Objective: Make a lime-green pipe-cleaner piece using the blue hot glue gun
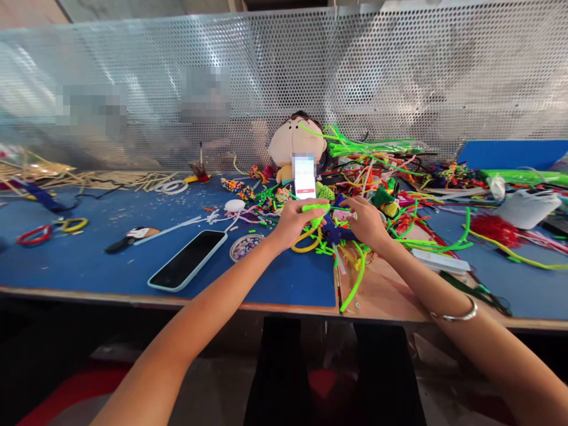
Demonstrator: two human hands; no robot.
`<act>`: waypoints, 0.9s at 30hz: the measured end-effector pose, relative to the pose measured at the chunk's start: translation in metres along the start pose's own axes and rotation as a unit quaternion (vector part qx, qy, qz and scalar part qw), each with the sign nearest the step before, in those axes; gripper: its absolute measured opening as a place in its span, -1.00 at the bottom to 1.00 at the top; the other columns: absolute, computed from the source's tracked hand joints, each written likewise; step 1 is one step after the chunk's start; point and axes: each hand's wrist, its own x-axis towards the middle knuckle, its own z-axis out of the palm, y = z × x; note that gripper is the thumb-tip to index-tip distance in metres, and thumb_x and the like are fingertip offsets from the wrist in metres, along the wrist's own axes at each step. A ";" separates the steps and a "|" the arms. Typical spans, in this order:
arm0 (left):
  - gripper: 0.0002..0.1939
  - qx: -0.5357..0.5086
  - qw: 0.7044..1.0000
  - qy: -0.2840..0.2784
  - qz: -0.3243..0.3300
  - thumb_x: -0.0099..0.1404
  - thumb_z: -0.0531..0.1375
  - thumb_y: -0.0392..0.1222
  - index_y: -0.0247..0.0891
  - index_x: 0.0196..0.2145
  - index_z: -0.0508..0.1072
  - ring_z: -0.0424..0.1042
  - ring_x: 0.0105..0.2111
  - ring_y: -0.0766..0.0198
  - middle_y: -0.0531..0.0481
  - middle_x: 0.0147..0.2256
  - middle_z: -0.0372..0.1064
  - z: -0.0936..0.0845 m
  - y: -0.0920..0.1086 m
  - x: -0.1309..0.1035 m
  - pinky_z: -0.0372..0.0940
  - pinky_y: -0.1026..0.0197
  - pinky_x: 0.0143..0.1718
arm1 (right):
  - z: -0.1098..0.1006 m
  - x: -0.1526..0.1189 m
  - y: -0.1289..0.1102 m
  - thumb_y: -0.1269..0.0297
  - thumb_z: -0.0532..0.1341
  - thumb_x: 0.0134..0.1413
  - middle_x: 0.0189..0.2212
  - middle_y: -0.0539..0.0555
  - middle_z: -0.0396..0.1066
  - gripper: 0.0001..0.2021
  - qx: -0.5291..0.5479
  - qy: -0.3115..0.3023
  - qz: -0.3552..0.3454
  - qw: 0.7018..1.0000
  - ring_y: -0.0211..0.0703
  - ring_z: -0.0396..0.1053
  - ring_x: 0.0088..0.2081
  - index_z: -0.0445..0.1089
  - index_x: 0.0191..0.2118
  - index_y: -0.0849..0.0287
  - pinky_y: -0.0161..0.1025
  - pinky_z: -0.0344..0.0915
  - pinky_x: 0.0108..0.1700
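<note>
My left hand is closed on a bundle of bright green pipe cleaners, thumb and fingers pressed around it. To its right, my right hand has its fingers pinched together at the end of a thin green strand that runs toward the bundle. Its fingertips are partly hidden. Beneath both hands lie more green pipe cleaners, a yellow loop and a dark blue piece. A lit phone stands upright just behind the hands, against a plush doll.
A dark-screened phone and a round dish of beads lie left of my hands. Scissors and a glue gun are farther left. Tangled pipe cleaners heap at the right. A perforated metal screen closes the back.
</note>
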 end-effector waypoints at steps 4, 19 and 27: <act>-0.74 0.009 1.000 -0.007 0.017 0.01 0.36 -0.16 -0.24 -0.28 0.59 0.46 -0.52 0.37 0.02 -0.43 0.52 -0.001 -0.002 0.000 0.34 0.27 -0.42 | -0.001 -0.004 -0.009 0.40 0.12 0.07 -0.24 0.16 0.48 -0.79 0.135 0.006 -0.051 0.989 -0.05 0.44 -0.21 0.47 -0.21 0.22 -0.11 0.33 -0.11; -0.76 0.064 0.993 -0.079 0.064 0.18 0.27 -0.11 -0.07 -0.16 0.56 0.25 0.17 0.03 -0.02 0.18 0.24 0.008 0.002 -0.009 0.18 -0.05 0.16 | 0.012 -0.013 -0.035 0.15 0.31 -0.06 -0.24 0.03 0.46 -0.57 0.516 -0.118 -0.049 0.847 -0.23 0.42 -0.24 0.31 -0.04 0.14 -0.22 0.39 -0.13; -0.56 0.254 0.941 -0.124 0.187 0.33 0.07 0.03 -0.01 0.14 0.31 0.06 0.28 0.12 -0.02 0.28 0.05 0.011 0.006 -0.011 0.00 -0.03 0.28 | 0.008 -0.019 -0.037 0.26 0.16 0.02 -0.43 -0.01 0.41 -0.57 0.258 -0.024 -0.076 0.963 -0.27 0.28 -0.49 0.23 0.05 0.21 -0.32 0.25 -0.45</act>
